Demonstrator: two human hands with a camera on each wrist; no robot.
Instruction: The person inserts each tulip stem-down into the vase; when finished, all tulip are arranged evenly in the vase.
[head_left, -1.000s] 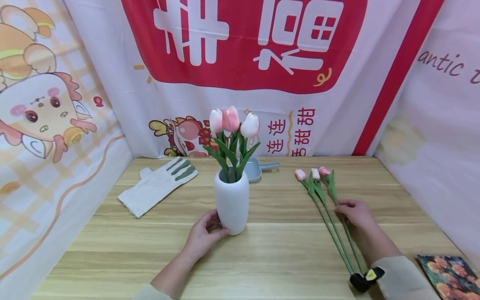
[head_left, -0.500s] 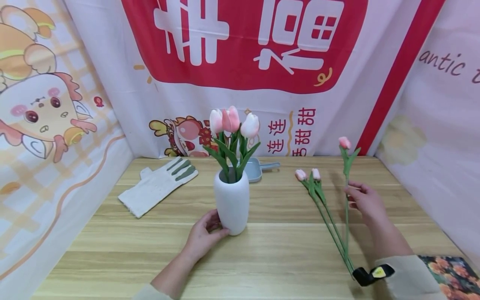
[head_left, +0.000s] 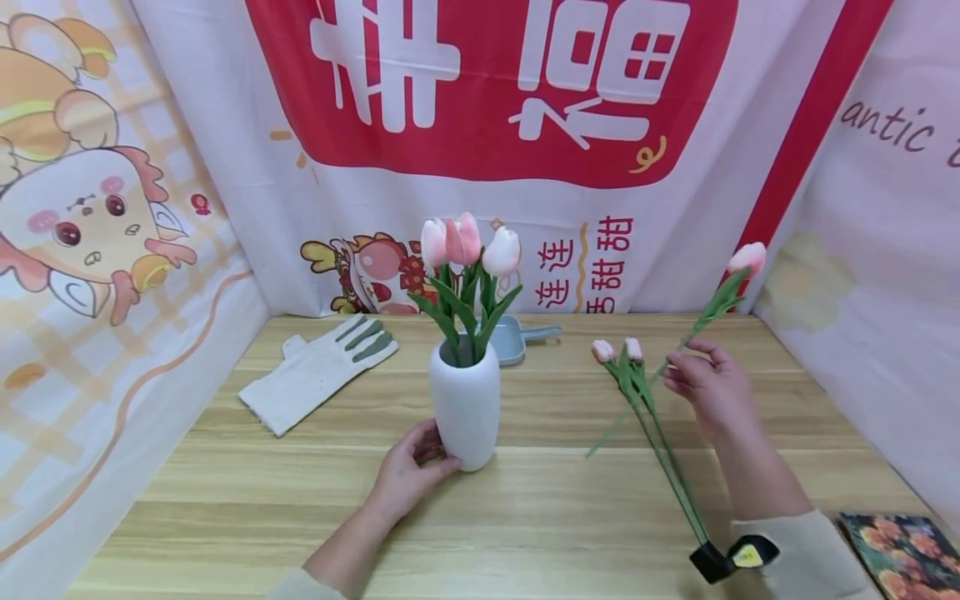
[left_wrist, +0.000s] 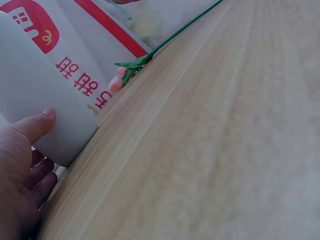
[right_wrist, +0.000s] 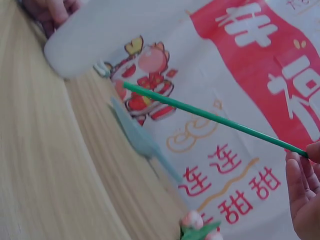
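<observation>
A white vase (head_left: pixel 466 407) with several pink and white tulips (head_left: pixel 461 237) stands upright on the table. My left hand (head_left: pixel 411 468) holds it low on its left side; the left wrist view shows the thumb across the front, with fingers curled round by the base. Off to the right, my right hand (head_left: pixel 708 387) pinches the stem of a single artificial tulip (head_left: pixel 748 258), raised and tilted. Its pink head points up and right, and the lower stem (right_wrist: pixel 215 117) slants down toward the vase. Two more tulips (head_left: pixel 633 375) lie on the table below that hand.
Behind the vase sits a small blue-grey pan (head_left: pixel 508 340) with its handle to the right. A white glove (head_left: pixel 318 375) with grey-green fingers lies at left. A flower-printed card or book (head_left: pixel 903 550) is at the front right. Printed cloth (head_left: pixel 225 100) hangs around the table.
My right hand has lifted one tulip off the table from among the three. The flower has swung from upright to slanted, stem end leftward. My left hand has stayed at the vase.
</observation>
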